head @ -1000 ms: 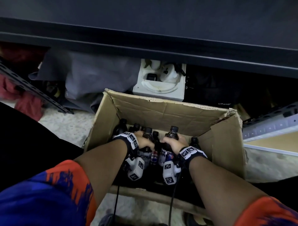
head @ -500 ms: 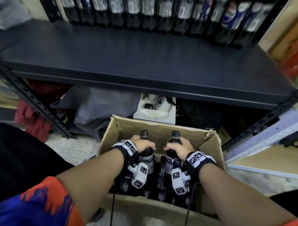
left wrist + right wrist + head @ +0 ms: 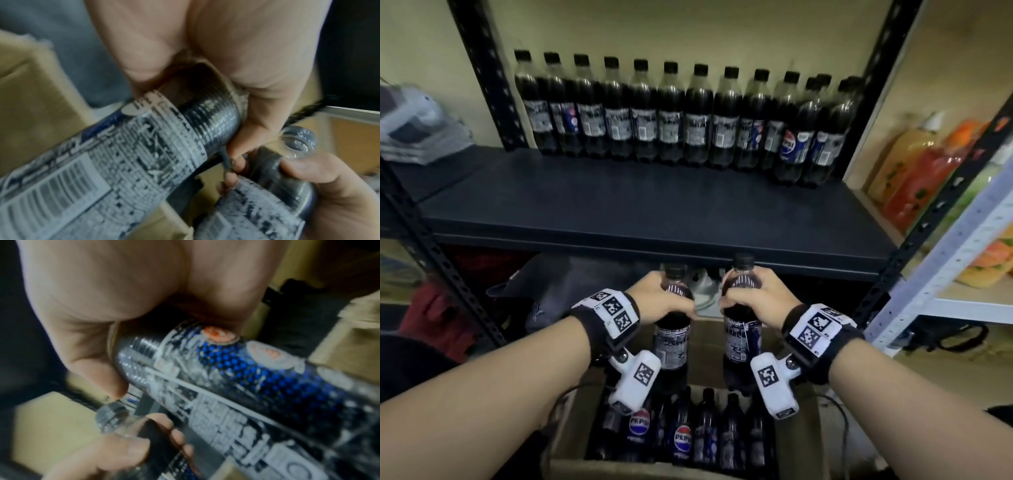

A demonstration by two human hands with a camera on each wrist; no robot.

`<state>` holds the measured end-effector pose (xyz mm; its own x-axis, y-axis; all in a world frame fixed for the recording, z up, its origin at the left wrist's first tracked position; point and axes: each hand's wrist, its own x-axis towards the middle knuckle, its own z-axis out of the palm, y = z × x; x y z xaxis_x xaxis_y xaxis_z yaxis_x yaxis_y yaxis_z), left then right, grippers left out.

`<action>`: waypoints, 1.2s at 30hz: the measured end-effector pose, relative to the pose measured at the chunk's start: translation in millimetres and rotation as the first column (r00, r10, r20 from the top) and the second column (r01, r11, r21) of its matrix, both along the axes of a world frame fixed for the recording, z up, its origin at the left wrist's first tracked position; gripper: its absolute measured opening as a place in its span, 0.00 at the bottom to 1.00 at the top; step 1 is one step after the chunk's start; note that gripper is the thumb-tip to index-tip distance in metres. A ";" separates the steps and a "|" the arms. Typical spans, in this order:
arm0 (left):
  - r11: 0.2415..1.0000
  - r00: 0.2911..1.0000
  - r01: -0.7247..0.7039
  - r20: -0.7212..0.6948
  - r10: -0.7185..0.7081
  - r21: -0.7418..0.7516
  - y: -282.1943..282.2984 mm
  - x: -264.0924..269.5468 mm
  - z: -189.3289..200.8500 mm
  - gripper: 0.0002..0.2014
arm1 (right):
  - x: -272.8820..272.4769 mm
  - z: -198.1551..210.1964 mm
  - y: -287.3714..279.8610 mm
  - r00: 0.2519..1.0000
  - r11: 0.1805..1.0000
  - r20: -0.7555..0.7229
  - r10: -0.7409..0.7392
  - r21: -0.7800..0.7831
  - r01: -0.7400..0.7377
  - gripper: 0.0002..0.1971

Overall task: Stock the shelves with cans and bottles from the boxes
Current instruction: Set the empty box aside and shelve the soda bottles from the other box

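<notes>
- My left hand (image 3: 661, 301) is wrapped round the shoulder of a dark cola bottle (image 3: 673, 329), fingers curled across its front; the bottle stands upright, clear above the box (image 3: 571, 448); from my left wrist the same grip shows, palm (image 3: 205, 56) over the ribbed neck and the printed label (image 3: 115, 162) running down and away
- My right hand (image 3: 763, 301) grasps a second bottle (image 3: 742, 322) the same way, thumb on the side facing my other hand; it sits a little higher than the left one, its black cap (image 3: 743, 261) level with the front edge of the shelf (image 3: 640, 205); the right wrist view shows its blue dotted label (image 3: 267, 378) just beyond my palm
- The two bottles are side by side, near each other but not touching; each wrist view catches the other hand and its bottle at the lower corner
- Below my wrists the cardboard box holds more bottles (image 3: 681, 431) upright in a row, two showing round red, white and blue logos
- At the back of the dark shelf a row of bottles (image 3: 671, 113) stands against the wall; at its right end a few stand in front of the others; the front of the shelf is bare
- To the right, on a pale rack (image 3: 959, 260), sit orange and yellow bottles (image 3: 914, 164), blurred
</notes>
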<state>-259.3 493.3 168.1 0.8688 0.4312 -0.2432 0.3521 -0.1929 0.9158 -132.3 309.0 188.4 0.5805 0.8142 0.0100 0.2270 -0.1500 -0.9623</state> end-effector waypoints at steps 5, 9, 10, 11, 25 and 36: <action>0.997 0.979 0.055 0.191 -0.066 0.061 9.4 1.5 65.5 0.25 | 5.1 57.6 5.0 0.999 0.978 -0.030 0.010 0.209 -0.004 0.11; 0.997 0.940 0.005 0.339 -0.029 0.073 13.7 4.4 111.4 0.26 | 13.5 100.9 11.4 1.000 0.953 0.001 0.005 0.303 -0.005 0.14; 0.998 0.927 -0.016 0.374 -0.010 0.067 13.6 6.6 122.6 0.27 | 16.6 110.9 13.2 1.000 0.948 0.008 0.003 0.318 -0.005 0.17; 0.997 0.913 -0.036 0.408 0.008 0.062 13.2 9.2 133.3 0.28 | 19.9 119.7 15.2 1.000 0.941 0.007 0.001 0.339 -0.003 0.19; 0.989 0.832 -0.083 0.555 0.002 0.121 44.6 82.4 185.6 0.25 | 85.1 164.6 55.7 0.986 0.869 0.037 -0.164 0.477 0.127 0.18; 0.975 0.815 -0.058 0.575 -0.078 0.214 48.4 122.7 174.5 0.26 | 95.9 144.1 82.3 0.923 0.848 0.134 -0.362 0.459 0.266 0.17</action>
<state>-136.6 541.7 342.5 0.8232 0.4037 0.3993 -0.2302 -0.4056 0.8846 -36.4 391.3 332.5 0.7492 0.4765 0.4600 0.4385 0.1637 -0.8837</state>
